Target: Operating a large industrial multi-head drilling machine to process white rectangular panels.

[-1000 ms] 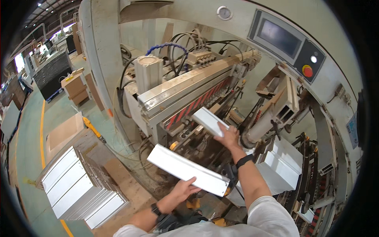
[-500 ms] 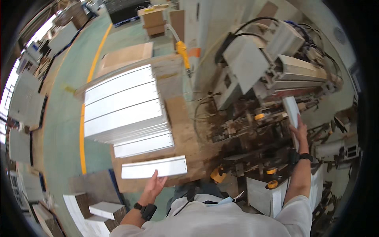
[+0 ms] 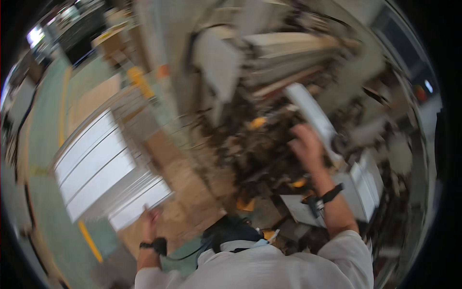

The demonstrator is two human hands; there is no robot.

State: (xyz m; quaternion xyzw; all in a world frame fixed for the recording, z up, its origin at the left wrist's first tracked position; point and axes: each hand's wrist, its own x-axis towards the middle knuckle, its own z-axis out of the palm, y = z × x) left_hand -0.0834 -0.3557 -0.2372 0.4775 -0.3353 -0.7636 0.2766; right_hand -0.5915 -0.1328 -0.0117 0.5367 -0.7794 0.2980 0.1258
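A stack of white panels [image 3: 98, 166] stands at the left, with dark seams running between its top pieces. Against its near side lies a lower white panel [image 3: 142, 202]. My left hand [image 3: 151, 220] is at that panel's near edge, and its fingers are too smeared to show a grip. On the right, a long white panel [image 3: 310, 113] slants over dark machinery. Beside it is my right hand [image 3: 308, 147], blurred, its fingers looking apart and nothing visibly held. Whether that hand touches the panel cannot be told.
Brown board [image 3: 187, 192] lies under and beside the stack. Dark machine parts [image 3: 231, 149] with yellow pieces fill the middle. A pale upright plate [image 3: 219, 62] stands behind them. White boxy pieces [image 3: 363, 185] are near my right forearm. A yellow handheld tool [image 3: 139, 82] hangs at the back.
The whole view has swung, shifting the stack leftward. My right hand's fingers have come apart beside the slanting panel. The separate strip at my left hand no longer shows apart from the stack.
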